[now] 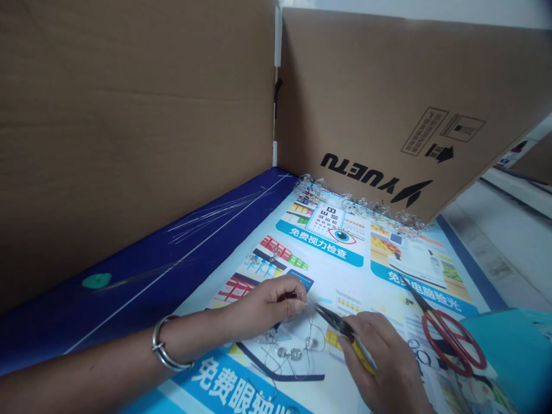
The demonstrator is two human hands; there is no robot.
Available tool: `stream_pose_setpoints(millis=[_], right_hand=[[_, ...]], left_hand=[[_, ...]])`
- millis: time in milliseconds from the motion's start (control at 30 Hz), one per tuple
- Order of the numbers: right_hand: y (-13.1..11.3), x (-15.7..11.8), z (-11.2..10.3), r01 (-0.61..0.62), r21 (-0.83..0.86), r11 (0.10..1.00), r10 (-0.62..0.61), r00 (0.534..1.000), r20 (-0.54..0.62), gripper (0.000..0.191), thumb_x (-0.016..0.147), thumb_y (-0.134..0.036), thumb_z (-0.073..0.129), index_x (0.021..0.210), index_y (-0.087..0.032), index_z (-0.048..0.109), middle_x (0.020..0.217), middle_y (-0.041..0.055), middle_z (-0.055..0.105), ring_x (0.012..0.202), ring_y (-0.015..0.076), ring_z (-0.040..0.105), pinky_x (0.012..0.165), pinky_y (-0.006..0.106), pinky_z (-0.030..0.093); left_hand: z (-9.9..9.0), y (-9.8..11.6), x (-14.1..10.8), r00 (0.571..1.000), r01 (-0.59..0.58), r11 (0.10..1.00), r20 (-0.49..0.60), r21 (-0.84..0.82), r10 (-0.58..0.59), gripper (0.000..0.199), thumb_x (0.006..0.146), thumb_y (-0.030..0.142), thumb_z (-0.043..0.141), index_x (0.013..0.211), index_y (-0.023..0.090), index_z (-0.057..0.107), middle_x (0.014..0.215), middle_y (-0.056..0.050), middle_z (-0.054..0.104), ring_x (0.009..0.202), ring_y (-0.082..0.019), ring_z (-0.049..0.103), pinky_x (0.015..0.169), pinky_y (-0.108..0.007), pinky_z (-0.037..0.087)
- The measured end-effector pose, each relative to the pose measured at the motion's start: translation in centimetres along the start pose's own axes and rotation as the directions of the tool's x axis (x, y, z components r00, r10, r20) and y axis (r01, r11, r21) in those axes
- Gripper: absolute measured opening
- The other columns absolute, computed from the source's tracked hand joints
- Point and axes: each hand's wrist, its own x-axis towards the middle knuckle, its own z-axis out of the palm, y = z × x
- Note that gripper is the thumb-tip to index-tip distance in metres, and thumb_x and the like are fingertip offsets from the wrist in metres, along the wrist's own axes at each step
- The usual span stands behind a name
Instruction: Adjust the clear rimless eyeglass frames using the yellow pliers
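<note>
My left hand [276, 302], with a silver bangle [166, 345] on the wrist, pinches a thin wire [311, 316] between thumb and fingertips. Below it hangs a tangle of fine wire with several clear beads [295, 353], over the printed sheet. In my right hand [383, 356] is a pair of needle-nose pliers [340, 325] with yellow handles. Their tips point left, close to the pinched wire; whether the jaws touch it is too small to tell.
Red-handled scissors [452, 339] lie on the right beside a turquoise sheet [517, 345]. Cardboard walls [366, 98] stand at the back and left. A row of wire-and-bead pieces [366, 204] lines the back edge. Cut wires [215, 215] and a green piece [96, 280] lie on the blue surface.
</note>
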Motion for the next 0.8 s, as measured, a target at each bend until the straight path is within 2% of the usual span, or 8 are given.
stream_pose_setpoints(millis=[333, 467, 600, 800], right_hand=[[0.96, -0.71, 0.67, -0.139, 0.080, 0.987, 0.131, 0.986, 0.102, 0.024, 0.082, -0.024, 0.054, 0.106, -0.020, 0.052, 0.096, 0.0072, 0.058, 0.089, 0.0176, 0.057, 0.075, 0.029, 0.050], [0.83, -0.66, 0.40, -0.111, 0.089, 0.990, 0.105, 0.993, 0.062, 0.026, 0.081, -0.023, 0.055, 0.107, -0.020, 0.052, 0.096, 0.0072, 0.057, 0.090, 0.0181, 0.056, 0.077, 0.030, 0.049], [0.35, -0.40, 0.15, -0.087, 0.118, 0.989, 0.076, 0.993, 0.095, 0.025, 0.081, -0.021, 0.055, 0.105, -0.020, 0.052, 0.095, 0.0077, 0.057, 0.089, 0.0184, 0.057, 0.076, 0.031, 0.049], [0.53, -0.61, 0.54, -0.121, 0.119, 0.985, 0.112, 0.990, 0.082, 0.024, 0.081, -0.023, 0.055, 0.105, -0.020, 0.052, 0.098, 0.0081, 0.057, 0.089, 0.0176, 0.057, 0.075, 0.028, 0.050]], left_hand=[[0.09, 0.23, -0.17, 0.999, -0.042, 0.999, 0.005, 0.021, 0.042, 0.011, 0.086, 0.020, 0.047, 0.083, 0.015, 0.056, 0.071, 0.002, 0.049, 0.064, -0.010, 0.045, 0.060, -0.022, 0.037], [0.11, 0.14, -0.10, 0.999, -0.032, 0.998, -0.010, 0.054, 0.033, 0.011, 0.087, 0.019, 0.045, 0.085, 0.016, 0.055, 0.071, 0.002, 0.050, 0.065, -0.010, 0.045, 0.060, -0.022, 0.037], [0.10, 0.16, -0.10, 0.997, -0.050, 0.989, -0.051, 0.139, 0.057, 0.012, 0.087, 0.018, 0.044, 0.083, 0.016, 0.055, 0.072, 0.002, 0.050, 0.066, -0.010, 0.046, 0.061, -0.021, 0.037], [0.19, 0.29, -0.13, 0.991, -0.051, 0.973, -0.107, 0.225, 0.077, 0.011, 0.087, 0.020, 0.045, 0.082, 0.016, 0.054, 0.072, 0.001, 0.051, 0.065, -0.011, 0.046, 0.060, -0.021, 0.037]])
